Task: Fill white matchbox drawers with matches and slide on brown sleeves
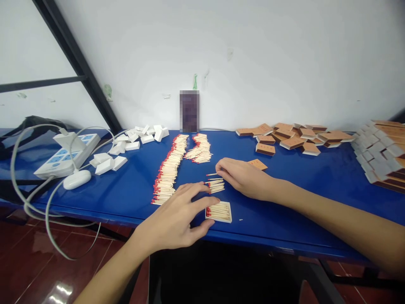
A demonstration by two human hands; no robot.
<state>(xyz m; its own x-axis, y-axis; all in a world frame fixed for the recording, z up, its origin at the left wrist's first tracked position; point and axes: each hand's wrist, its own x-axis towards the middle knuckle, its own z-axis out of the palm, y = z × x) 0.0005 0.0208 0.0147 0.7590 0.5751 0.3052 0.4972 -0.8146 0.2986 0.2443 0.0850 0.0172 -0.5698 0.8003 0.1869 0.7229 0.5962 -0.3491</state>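
Note:
A white matchbox tray (230, 213) filled with red-tipped matches lies near the table's front edge. My left hand (177, 219) has its thumb and index finger on either side of the tray's left end. Its other fingers reach to a small group of loose matches (217, 185) just behind the tray. My right hand (245, 177) is closed in a pinch above that group. A single match (211, 175) shows at its fingertips; the rest of the grip is hidden. Left of the hands runs a long row of matches (167, 169), with a shorter pile (201, 150) behind.
White empty trays (133, 137) lie back left, beside a power strip (68, 156) with looping cables. Brown matchbox sleeves (291, 137) are heaped back right, one flat sleeve (257, 164) behind my right hand. Stacked matchboxes (379, 152) stand far right. A blurred dark object (189, 110) leans on the wall.

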